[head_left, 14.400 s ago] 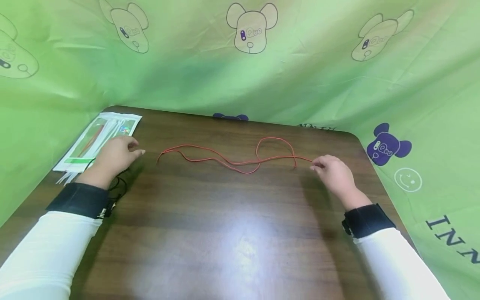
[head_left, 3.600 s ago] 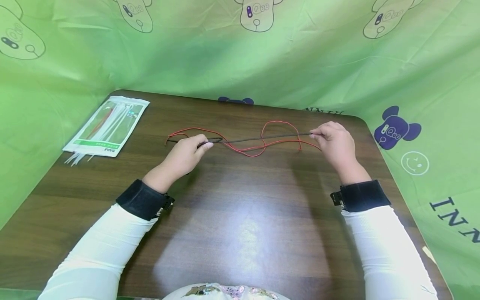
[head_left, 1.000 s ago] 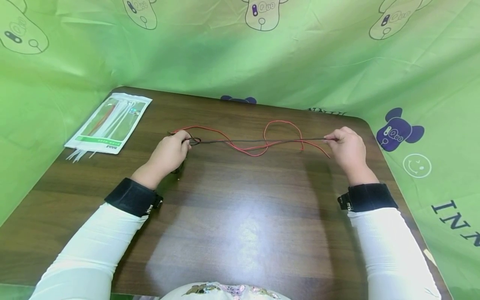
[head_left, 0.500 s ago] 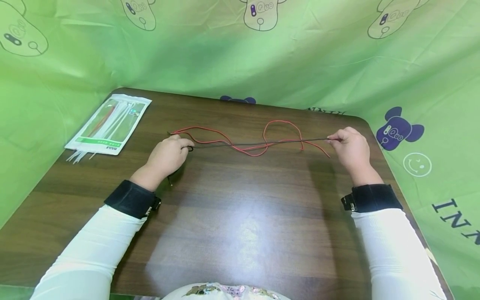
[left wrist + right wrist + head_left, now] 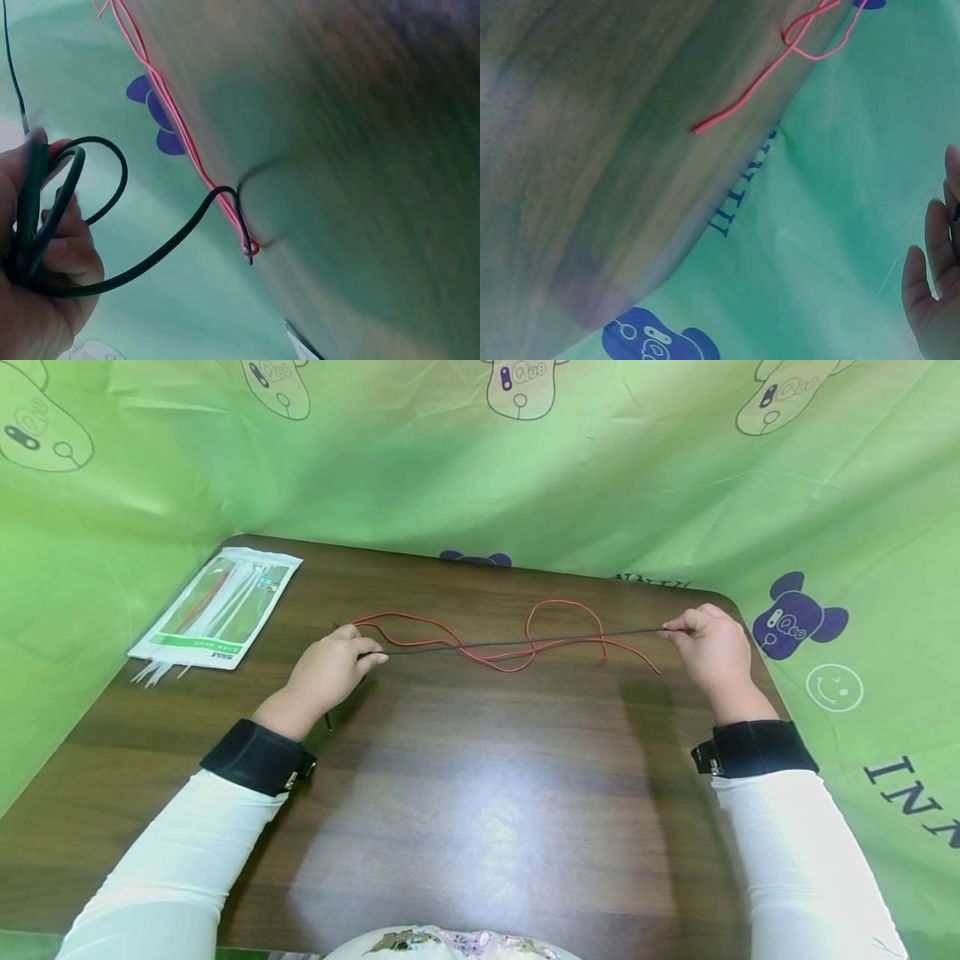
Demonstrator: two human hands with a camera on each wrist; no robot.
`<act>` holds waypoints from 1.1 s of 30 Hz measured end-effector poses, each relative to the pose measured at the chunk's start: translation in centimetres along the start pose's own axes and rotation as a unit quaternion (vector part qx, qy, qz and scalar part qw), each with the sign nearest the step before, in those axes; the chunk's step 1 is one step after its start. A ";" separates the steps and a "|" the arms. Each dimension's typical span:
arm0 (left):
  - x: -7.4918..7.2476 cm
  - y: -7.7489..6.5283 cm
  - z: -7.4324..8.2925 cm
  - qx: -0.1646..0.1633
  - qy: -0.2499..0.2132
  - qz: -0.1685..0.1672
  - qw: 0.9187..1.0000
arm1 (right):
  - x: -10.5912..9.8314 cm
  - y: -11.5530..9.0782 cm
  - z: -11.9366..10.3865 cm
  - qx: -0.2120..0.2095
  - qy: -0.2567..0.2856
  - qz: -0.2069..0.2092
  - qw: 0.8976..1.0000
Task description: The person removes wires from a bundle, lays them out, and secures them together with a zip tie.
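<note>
A thin black wire (image 5: 487, 645) is drawn nearly straight between the two hands. My left hand (image 5: 330, 668) pinches it near the table's left-middle and holds its coiled slack in the palm; the loops of this black wire (image 5: 112, 283) show in the left wrist view, one end hanging down to the table. At the right, my right hand (image 5: 712, 647) pinches the other end between thumb and fingers. Beneath the stretched span lies a red wire (image 5: 495, 664) on the table, with one loop towards the back and crossing strands.
On the table's back left lies a clear-and-white packet (image 5: 217, 610) of cable ties, some tie ends sticking out at its front. The brown wooden table (image 5: 420, 827) meets a green printed curtain (image 5: 375, 468) at the back and sides.
Over the last second my right hand moves right and slightly back, pulling more black wire out of the left hand. Earlier the black wire lay at the left; the red wire stays put.
</note>
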State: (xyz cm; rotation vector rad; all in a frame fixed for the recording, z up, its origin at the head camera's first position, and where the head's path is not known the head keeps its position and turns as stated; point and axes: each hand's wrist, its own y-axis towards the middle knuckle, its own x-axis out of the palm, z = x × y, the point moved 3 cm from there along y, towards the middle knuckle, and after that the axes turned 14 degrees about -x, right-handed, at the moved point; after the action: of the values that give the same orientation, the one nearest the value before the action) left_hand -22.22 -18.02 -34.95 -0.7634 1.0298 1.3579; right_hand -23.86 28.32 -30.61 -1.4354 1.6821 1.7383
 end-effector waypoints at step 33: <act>-1.8 -0.1 -2.9 0.000 0.014 -0.081 0.997 | -1.0 0.0 1.1 0.035 0.001 -0.011 0.999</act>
State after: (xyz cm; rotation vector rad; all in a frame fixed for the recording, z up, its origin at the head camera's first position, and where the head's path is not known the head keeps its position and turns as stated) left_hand -22.42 -21.37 -34.43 -0.8502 0.9673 1.2114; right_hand -23.91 29.63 -30.03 -1.4190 1.7037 1.6503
